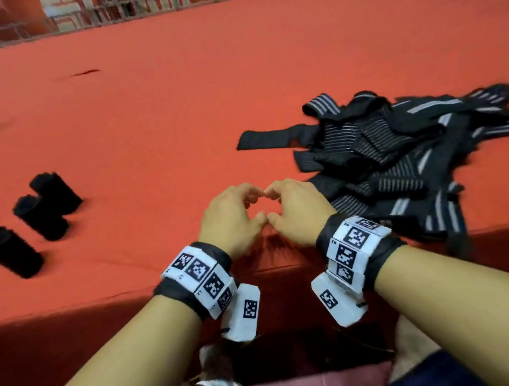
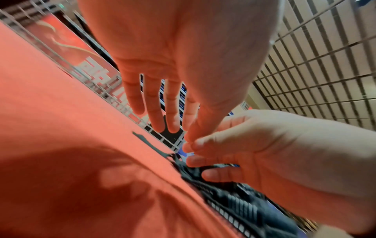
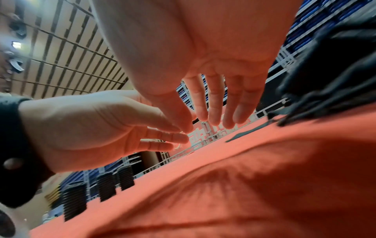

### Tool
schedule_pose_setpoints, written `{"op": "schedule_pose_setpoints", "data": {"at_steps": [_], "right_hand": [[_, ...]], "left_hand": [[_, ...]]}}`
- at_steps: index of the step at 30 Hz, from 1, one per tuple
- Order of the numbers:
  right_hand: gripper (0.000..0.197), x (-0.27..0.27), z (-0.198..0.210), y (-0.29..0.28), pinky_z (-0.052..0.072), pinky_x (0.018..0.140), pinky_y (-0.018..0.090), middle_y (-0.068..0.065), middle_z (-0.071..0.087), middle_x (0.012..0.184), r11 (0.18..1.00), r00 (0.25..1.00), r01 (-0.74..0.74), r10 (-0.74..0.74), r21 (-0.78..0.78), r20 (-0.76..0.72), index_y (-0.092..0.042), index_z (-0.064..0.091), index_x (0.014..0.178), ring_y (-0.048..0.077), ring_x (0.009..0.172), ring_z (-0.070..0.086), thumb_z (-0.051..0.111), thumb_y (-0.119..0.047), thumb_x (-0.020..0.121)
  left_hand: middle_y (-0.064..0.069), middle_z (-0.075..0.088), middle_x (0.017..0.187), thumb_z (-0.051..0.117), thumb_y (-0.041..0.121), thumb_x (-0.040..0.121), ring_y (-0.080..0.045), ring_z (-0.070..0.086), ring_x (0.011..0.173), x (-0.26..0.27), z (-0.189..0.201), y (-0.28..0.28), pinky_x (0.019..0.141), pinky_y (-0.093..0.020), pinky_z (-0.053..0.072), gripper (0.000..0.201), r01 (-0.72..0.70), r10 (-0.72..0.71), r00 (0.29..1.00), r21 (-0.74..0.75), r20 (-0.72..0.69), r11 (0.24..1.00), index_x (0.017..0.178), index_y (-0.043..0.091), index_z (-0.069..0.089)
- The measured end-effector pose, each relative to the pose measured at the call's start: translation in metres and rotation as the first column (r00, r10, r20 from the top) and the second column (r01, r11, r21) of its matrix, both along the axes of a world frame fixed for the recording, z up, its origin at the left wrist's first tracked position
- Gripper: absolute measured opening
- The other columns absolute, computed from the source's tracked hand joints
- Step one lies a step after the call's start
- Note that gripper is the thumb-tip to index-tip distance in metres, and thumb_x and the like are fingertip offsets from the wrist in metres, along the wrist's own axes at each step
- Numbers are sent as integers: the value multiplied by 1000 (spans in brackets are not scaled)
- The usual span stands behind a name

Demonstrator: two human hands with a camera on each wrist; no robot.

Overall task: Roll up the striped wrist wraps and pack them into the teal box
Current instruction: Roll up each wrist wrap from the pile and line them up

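Our left hand point(image 1: 234, 219) and right hand point(image 1: 298, 211) meet fingertip to fingertip near the front edge of the red cloth point(image 1: 172, 106), fingers loosely spread, holding nothing we can see. The unrolled wraps point(image 1: 396, 156) are heaped toward the right edge; three rolled wraps point(image 1: 30, 220) stand toward the left edge. Pulling one strap from that tangle could drag others over the front edge, where one already hangs. The teal box is out of view.
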State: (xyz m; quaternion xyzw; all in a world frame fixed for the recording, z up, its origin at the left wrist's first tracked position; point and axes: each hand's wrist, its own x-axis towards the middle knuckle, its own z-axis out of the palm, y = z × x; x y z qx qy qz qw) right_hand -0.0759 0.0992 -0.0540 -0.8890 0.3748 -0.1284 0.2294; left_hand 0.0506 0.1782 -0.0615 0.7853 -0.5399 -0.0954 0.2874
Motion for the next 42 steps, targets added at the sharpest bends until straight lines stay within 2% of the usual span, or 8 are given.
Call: {"op": "schedule_pose_setpoints", "data": {"at_steps": [7, 11, 14, 19, 21, 24, 34, 42], "right_hand": [[35, -92, 0, -41, 44, 100, 34, 0, 49, 137, 955, 955, 294, -291, -42, 58, -18, 65, 123, 25, 122, 54, 67, -24, 89], [37, -112, -12, -59, 39, 110, 32, 1, 33, 156, 945, 944, 328, -328, -3, 47, -16, 66, 125, 25, 134, 47, 68, -27, 89], [44, -117, -29, -66, 33, 115, 32, 1, 34, 159, 945, 947, 319, -320, 70, 4, -15, 64, 131, 23, 143, 37, 68, -30, 90], [62, -118, -34, -74, 27, 115, 29, 0, 39, 158, 939, 953, 300, -301, 168, -18, -11, 51, 145, 28, 143, 37, 67, -34, 90], [65, -119, -33, -77, 30, 113, 29, 0, 43, 155, 928, 950, 306, -312, 215, -4, -12, 50, 145, 28, 141, 39, 69, -34, 88], [66, -120, -31, -79, 38, 105, 32, 5, 55, 141, 905, 939, 320, -343, 279, 35, -17, 46, 144, 31, 131, 48, 71, -35, 86], [103, -116, -24, -72, 41, 108, 40, 15, 64, 128, 870, 899, 362, -421, 334, 124, -26, -4, 159, 39, 127, 52, 70, -39, 88], [55, -105, -13, -57, 48, 94, 40, 13, 60, 121, 904, 897, 408, -423, 130, 127, -21, 47, 131, 36, 112, 57, 70, -32, 82]], "left_hand": [[4, 57, 130, 72, 27, 86, -14, 61, 114, -75, 0, -60, 99, -28, 44, 30, 223, -224, 974, 51, 20, 973, 116, 27, 70], [12, 22, 163, 68, 22, 90, -11, 48, 134, -92, 9, -84, 105, -28, 41, 30, 237, -240, 968, 51, 77, 970, 119, 27, 70], [15, 10, 167, 67, 21, 93, -10, 57, 122, -99, 18, -105, 101, -30, 45, 30, 265, -276, 956, 121, 94, 957, 121, 27, 69], [7, 58, 144, 70, 23, 91, -19, 58, 125, -98, 8, -128, 105, -29, 44, 29, 203, -233, 965, 216, 121, 955, 120, 28, 72], [5, 74, 106, 74, 27, 86, -21, 67, 103, -99, 6, -127, 88, -31, 51, 11, 105, -116, 989, 114, 91, 988, 96, 31, 73], [7, 57, 71, 79, 27, 80, -24, 54, 73, -98, 6, -119, 63, -34, 35, 28, 61, -60, 996, -25, 63, 998, 79, 23, 51], [13, 55, 62, 71, 21, 80, -26, 60, 75, -62, 17, -75, 67, -30, 40, 9, 89, -103, 984, 98, 148, 991, 84, 30, 70], [8, 64, 114, 62, 18, 75, -24, 59, 110, -40, 3, -51, 96, -34, 44, 20, 180, -192, 978, 130, 81, 975, 63, 32, 54]]}}
